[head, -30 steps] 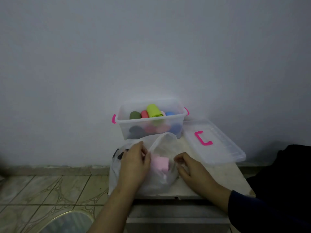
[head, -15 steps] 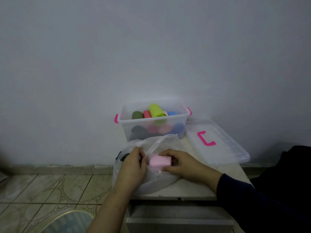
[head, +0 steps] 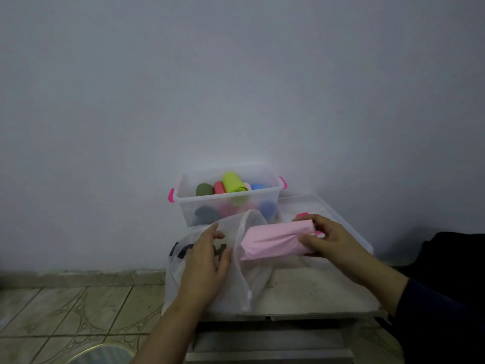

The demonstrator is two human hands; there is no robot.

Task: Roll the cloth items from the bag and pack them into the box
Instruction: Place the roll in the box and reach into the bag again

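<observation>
Head camera looks down on a small pale table set against a grey wall. On its near left part lies a translucent white plastic bag with dark lettering. The left hand rests flat on the bag, fingers spread and gripping nothing, pressing the plastic down. The right hand is closed around the right end of a folded pink cloth, thumb on the near side and fingers over the far side; the cloth's left end is at the bag's mouth, possibly just inside it, though the thin plastic makes that hard to judge. Beyond the bag, against the wall, stands a clear plastic box with pink latches, holding rolled cloths: dark green, red, lime green and blue, with more below. Right of the box, a clear lid with a pink handle lies flat, partly behind the right hand.
</observation>
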